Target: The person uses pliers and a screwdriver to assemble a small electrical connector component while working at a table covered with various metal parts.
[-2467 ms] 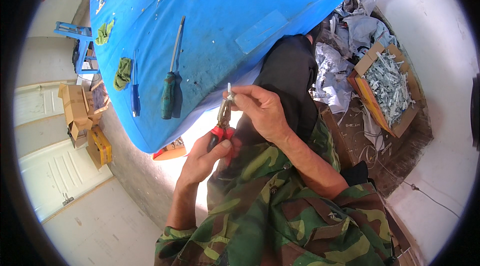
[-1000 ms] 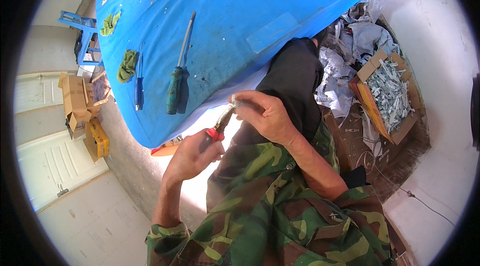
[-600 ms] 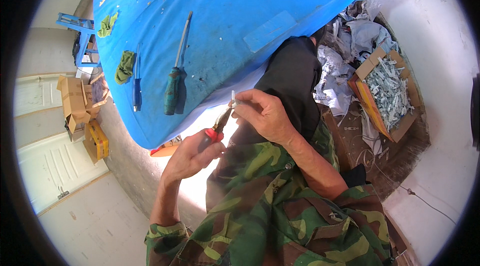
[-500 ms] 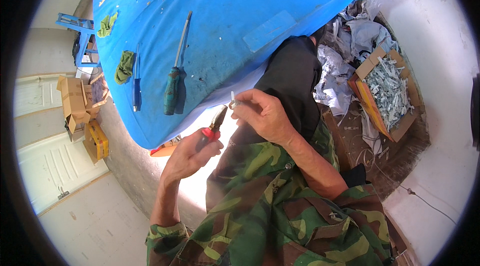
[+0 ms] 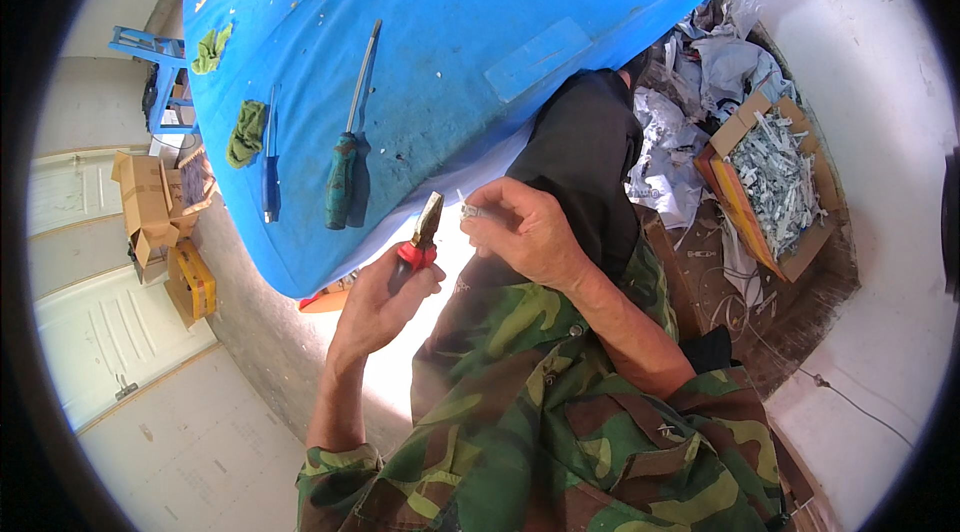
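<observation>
**Pliers and small part held apart, below table edge**

Blue table (image 5: 480, 42) carried a green-handled screwdriver (image 5: 345, 167) and a blue tool (image 5: 268, 167); cardboard box of white scraps (image 5: 775, 182) sat right; nothing blocked the hands; since 0.5 s ago pliers' tip pulled off the part; left hand (image 5: 385, 297) grip closed on red-handled pliers (image 5: 422, 232), long axis near upright, nose up-right; right hand (image 5: 525, 232) pinched small pale part (image 5: 468, 211), pointing left.

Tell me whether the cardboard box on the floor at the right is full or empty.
Full: the open cardboard box is heaped with small pale metal pieces up to its flaps.
</observation>
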Demonstrator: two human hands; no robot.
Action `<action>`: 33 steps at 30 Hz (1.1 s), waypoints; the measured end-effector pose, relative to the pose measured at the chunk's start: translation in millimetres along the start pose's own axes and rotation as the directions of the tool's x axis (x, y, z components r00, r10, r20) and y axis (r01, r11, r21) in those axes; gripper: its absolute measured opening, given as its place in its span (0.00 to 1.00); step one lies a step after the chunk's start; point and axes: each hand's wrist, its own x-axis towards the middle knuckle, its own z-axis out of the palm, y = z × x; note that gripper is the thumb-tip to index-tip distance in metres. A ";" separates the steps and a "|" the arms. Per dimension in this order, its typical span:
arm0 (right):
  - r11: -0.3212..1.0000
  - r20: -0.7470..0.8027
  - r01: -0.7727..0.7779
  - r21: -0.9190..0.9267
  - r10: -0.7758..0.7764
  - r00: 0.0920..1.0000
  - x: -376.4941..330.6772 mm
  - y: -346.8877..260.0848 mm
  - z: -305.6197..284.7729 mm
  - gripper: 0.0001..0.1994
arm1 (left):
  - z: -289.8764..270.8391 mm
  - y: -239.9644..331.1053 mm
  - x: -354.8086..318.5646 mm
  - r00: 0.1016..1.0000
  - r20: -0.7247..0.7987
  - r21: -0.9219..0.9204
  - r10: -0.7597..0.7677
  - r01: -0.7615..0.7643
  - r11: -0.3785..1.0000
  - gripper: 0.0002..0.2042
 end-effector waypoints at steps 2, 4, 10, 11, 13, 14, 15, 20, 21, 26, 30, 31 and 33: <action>0.999 -0.013 -0.020 0.051 0.021 1.000 0.6 -0.1 1.2 0.09 | 6.7 2.1 -0.4 0.996 -0.083 0.021 0.044 -0.043 0.999 0.16; 0.997 -0.015 -0.030 0.077 0.031 0.999 1.2 1.1 2.2 0.09 | 16.5 2.5 1.2 0.981 -0.166 0.002 0.100 -0.101 0.995 0.16; 0.989 -0.017 -0.067 0.128 0.070 0.997 0.6 -1.8 0.5 0.11 | 23.8 17.8 11.0 0.934 -0.279 0.210 0.223 -0.167 0.963 0.17; 0.990 -0.022 -0.050 0.132 0.054 0.998 0.8 -1.4 0.3 0.11 | 22.9 22.8 11.3 0.922 -0.307 0.208 0.236 -0.177 0.962 0.18; 0.993 -0.038 -0.012 0.116 0.017 0.999 0.6 1.6 0.8 0.11 | 20.9 28.9 10.8 0.909 -0.341 0.209 0.239 -0.174 0.962 0.17; 0.996 -0.046 0.010 0.092 -0.005 0.999 0.7 4.6 0.7 0.11 | 19.5 30.6 10.6 0.908 -0.348 0.210 0.231 -0.165 0.964 0.16; 0.997 -0.051 0.030 0.067 -0.026 0.998 0.9 6.5 1.1 0.10 | 18.7 31.4 10.3 0.907 -0.359 0.209 0.222 -0.153 0.966 0.14; 1.000 -0.034 0.015 0.004 -0.014 0.999 -1.0 2.5 0.6 0.09 | 24.0 28.1 19.0 0.915 -0.301 0.222 0.269 -0.207 0.953 0.18; 1.000 -0.029 -0.004 0.014 0.005 1.000 -1.3 0.4 -0.5 0.09 | 22.8 27.0 18.9 0.922 -0.285 0.240 0.260 -0.194 0.951 0.17; 0.988 -0.053 0.033 0.154 -0.025 0.998 2.3 7.2 -6.5 0.11 | 21.5 16.2 14.7 0.916 -0.264 0.332 0.301 -0.207 0.921 0.15; 0.981 -0.046 0.018 0.194 -0.009 0.999 2.0 7.8 -6.5 0.12 | 22.5 6.9 16.0 0.884 -0.238 0.465 0.403 -0.261 0.846 0.16; 0.976 -0.054 0.011 0.217 0.001 0.999 1.4 7.3 -6.2 0.12 | 22.6 6.3 16.6 0.872 -0.226 0.505 0.434 -0.276 0.818 0.16; 0.965 -0.068 -0.002 0.263 0.021 0.997 0.3 4.7 -5.3 0.12 | 22.2 6.0 17.4 0.860 -0.217 0.531 0.462 -0.292 0.795 0.17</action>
